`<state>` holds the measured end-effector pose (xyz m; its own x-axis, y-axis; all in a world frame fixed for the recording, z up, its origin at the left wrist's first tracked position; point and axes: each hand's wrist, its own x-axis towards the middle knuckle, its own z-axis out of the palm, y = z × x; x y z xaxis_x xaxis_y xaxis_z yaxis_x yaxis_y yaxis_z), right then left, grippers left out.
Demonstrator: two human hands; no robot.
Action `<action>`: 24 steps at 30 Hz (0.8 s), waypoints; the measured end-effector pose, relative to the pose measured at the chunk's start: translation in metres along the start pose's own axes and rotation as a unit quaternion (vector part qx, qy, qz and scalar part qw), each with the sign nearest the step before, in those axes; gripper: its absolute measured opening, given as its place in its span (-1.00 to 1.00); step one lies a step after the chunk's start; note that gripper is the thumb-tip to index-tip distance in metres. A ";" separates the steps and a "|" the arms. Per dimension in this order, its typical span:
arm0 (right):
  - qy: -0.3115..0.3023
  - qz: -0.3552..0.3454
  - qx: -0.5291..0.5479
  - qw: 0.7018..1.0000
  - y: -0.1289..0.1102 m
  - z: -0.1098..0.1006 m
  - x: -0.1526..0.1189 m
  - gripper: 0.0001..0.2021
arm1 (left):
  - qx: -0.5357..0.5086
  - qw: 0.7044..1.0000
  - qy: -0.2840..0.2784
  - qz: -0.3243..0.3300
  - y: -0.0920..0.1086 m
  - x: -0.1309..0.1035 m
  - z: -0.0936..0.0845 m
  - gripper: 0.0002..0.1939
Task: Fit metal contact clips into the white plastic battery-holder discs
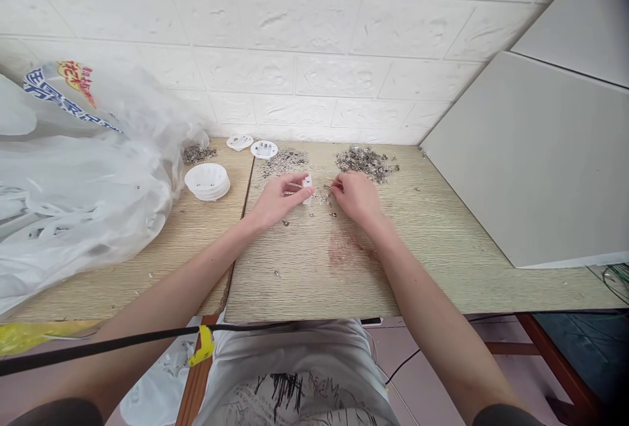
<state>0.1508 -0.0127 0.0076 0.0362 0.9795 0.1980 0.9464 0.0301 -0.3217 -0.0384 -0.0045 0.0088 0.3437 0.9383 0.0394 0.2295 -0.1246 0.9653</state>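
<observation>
Between the fingers and thumb of my left hand (276, 201) a white plastic piece (307, 181) is held on edge above the wooden table. My right hand (358, 195) is just to its right, fingers pinched together at the near edge of a heap of small metal parts (364, 162); what sits in the pinch is too small to name. A second, flatter pile of small metal pieces (285, 161) lies behind my left hand. Loose metal bits (322, 199) are scattered between the two hands.
White round plastic discs (207, 180) are stacked at the left, with two slotted discs (264, 149) by the wall. A big clear plastic bag (98, 170) of white parts fills the left side. Grey panels (535, 164) lean at the right. A black cable (122, 345) crosses the table's front.
</observation>
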 end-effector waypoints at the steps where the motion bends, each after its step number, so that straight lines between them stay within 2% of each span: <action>1: 0.009 -0.007 0.010 1.000 0.000 0.001 0.000 -0.86 | -0.007 1.000 -0.002 -0.002 -0.001 0.000 0.000 -0.42; 4: 0.028 -0.028 0.091 0.995 -0.001 0.002 0.002 -0.88 | -0.054 0.998 -0.015 -0.011 -0.003 0.002 -0.001 -0.43; 7: 0.029 -0.043 0.177 0.983 -0.004 0.002 0.003 -0.91 | -0.125 0.992 -0.032 -0.013 -0.003 0.002 -0.001 -0.52; 9: 0.032 -0.056 0.198 0.978 -0.006 0.001 0.003 -0.87 | -0.171 0.984 -0.038 -0.019 -0.001 0.002 -0.001 -0.59; 13: 0.023 -0.108 0.178 0.978 -0.010 0.001 0.002 -0.74 | -0.240 0.968 -0.042 -0.057 0.002 0.001 -0.002 -0.64; 17: 0.019 -0.155 0.143 0.977 -0.012 0.001 -0.001 -0.81 | -0.259 0.962 -0.043 -0.072 0.002 0.001 -0.003 -0.64; 24: 0.041 -0.168 0.111 0.979 -0.010 0.002 -0.003 -0.84 | -0.272 0.958 -0.050 -0.075 0.001 0.001 -0.002 -0.64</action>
<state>0.1404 -0.0151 0.0086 -0.2302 0.8880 0.3981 0.8171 0.3986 -0.4165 -0.0400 -0.0028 0.0101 0.4354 0.8936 -0.1097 -0.2159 0.2219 0.9509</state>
